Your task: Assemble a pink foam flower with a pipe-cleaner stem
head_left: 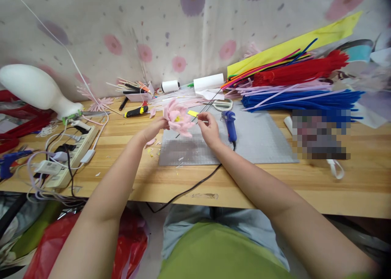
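One pink fluffy flower (180,126) is held at its left side by the closed fingers of the left hand (156,128), above the left end of a grey mat (259,144) on a wooden table (320,189). The fingertips of the right hand (209,129) are drawn narrowly together beside a small yellow strip (192,113) and thin dark wires (209,104); whether either is gripped cannot be told. A blue glue gun (229,126) is laid just right of that hand. Red stems (299,69) and blue stems (302,99) are piled behind.

Head view (only one) faces forward, down over nearby table (342,197)
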Available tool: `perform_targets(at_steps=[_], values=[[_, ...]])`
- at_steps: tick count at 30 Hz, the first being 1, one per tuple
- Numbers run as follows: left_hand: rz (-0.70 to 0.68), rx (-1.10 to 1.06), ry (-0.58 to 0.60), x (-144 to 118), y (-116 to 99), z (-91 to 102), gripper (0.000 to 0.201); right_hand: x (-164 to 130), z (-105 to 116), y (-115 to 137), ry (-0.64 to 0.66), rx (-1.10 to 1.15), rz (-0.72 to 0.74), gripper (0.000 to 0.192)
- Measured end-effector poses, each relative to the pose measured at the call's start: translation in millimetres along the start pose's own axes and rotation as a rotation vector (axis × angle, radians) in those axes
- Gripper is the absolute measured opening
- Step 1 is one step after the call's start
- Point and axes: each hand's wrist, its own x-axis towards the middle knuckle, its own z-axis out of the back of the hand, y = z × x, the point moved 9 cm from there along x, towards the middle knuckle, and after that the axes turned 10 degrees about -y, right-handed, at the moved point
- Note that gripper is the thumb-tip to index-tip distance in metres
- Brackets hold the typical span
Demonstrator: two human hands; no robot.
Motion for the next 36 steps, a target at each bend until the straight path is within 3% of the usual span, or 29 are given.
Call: perform_targets(at_steps=[3,6,9,12,15,18,23,26,29,32,34,36], values=[[-0.076,-0.003,-0.047,2.3,-15.4,13.8,0.037,-10.7,-27.1,-1.9,0.221,0.100,-0.041,0.039],[-0.199,0.089,-0.020,-3.4,-30.6,9.8,0.042,-25.1,-48.3,5.5,0.417,0.229,-0.076,0.087],[-0.269,0.257,0.011,-12.8,-32.6,-2.6,0.042,-29.2,-47.8,9.4,0.417,0.289,-0.122,0.119],[-0.247,0.412,0.032,-20.4,-24.8,-12.5,0.038,-29.7,-42.5,8.0,0.398,0.262,-0.141,0.131],[-0.164,0.524,0.094,-26.4,-13.9,-20.8,0.030,-31.4,-43.7,5.5,0.463,0.188,-0.114,0.124],[-0.110,0.542,0.156,-31.5,-8.1,-28.9,0.032,-28.2,-42.9,4.8,0.480,0.086,-0.041,0.099],[-0.115,0.616,0.063,-31.6,-8.5,-31.6,0.047,-21.5,-41.8,11.7,0.494,0.004,0.032,0.061],[-0.088,0.699,0.044,-31.0,-3.0,-34.8,0.048,-23.4,-42.9,12.3,0.542,-0.014,-0.015,0.060],[-0.059,0.728,0.018,-29.5,4.1,-34.5,0.046,-28.9,-37.6,17.7,0.580,-0.040,-0.007,0.076],[0.003,0.724,-0.048,-27.0,12.8,-26.4,0.042,-33.4,-16.8,32.7,0.613,-0.122,0.073,0.073],[0.061,0.707,-0.079,-26.1,19.2,-20.9,0.041,-33.4,8.1,44.8,0.671,-0.211,0.109,0.055],[0.125,0.680,-0.099,-26.1,25.5,-17.3,0.040,-30.0,43.8,50.2,0.773,-0.328,0.050,0.037]])
